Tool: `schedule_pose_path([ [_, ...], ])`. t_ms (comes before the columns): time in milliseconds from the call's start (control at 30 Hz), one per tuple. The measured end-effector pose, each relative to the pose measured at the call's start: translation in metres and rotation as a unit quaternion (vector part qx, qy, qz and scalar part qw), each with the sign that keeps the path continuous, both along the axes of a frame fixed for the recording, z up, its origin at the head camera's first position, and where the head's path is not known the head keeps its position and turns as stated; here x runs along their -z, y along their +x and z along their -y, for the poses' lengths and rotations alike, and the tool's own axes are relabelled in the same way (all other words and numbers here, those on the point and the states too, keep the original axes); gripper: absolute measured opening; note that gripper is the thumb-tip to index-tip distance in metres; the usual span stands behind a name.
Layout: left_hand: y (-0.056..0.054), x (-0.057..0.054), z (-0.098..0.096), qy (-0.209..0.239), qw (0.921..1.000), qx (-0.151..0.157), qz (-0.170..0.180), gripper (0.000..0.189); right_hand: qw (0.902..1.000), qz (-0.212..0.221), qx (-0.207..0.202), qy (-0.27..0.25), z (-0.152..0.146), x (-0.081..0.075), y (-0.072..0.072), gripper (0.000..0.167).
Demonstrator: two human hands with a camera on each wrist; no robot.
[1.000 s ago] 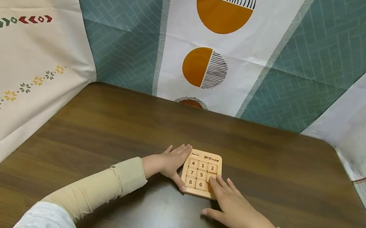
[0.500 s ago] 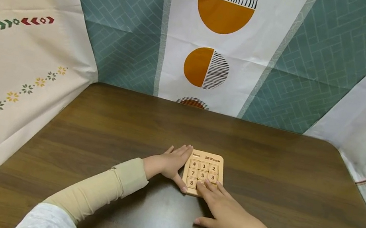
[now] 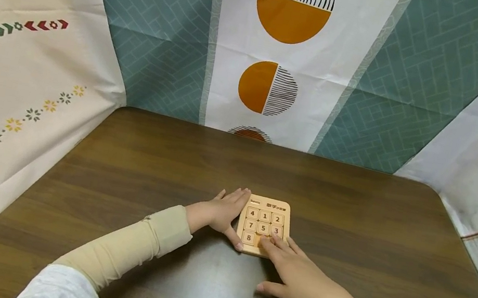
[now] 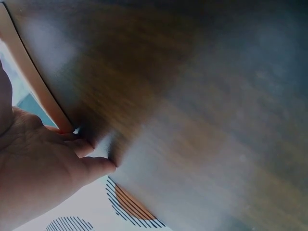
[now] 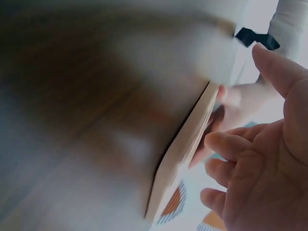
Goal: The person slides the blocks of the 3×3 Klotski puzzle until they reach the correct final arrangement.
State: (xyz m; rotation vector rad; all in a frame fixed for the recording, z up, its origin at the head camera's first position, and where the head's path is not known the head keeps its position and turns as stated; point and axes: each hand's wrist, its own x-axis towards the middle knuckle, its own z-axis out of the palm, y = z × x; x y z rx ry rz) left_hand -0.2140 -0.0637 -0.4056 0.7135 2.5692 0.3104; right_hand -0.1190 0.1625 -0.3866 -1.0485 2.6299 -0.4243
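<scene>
Dark wooden table [image 3: 349, 225] w/ patterned cloth backdrop [image 3: 284, 46] hung behind and at both sides. Near the table's middle lies a small wooden number slide puzzle [image 3: 263, 225], flat, tiles 4 1 2, 7 5 3 and 8 showing. Left hand [image 3: 221, 213] rests along the puzzle's left edge, fingers straight, thumb at the near corner. Right hand [image 3: 298, 277] lies over the puzzle's near right part, fingers extended, fingertips [image 3: 266, 240] on the bottom-row tiles, thumb spread out on the table. Wrist views blurred
</scene>
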Motion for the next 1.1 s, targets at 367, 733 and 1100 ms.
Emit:
schedule_pose_path([
  [367,0.003,0.001,-0.005,0.000,1.0000,0.009,0.002,0.133,0.9993,-0.015,-0.026,0.024,0.022,0.006,-0.004,0.081],
  [733,0.000,-0.004,0.000,0.001,1.0000,0.002,-0.009,0.134,0.9999,0.003,-0.006,0.013,0.004,-0.004,-0.007,0.079],
  [1100,0.003,0.000,0.002,-0.002,1.0000,0.000,-0.005,0.134,1.0000,0.009,-0.001,0.004,0.025,0.005,-0.029,0.082],
])
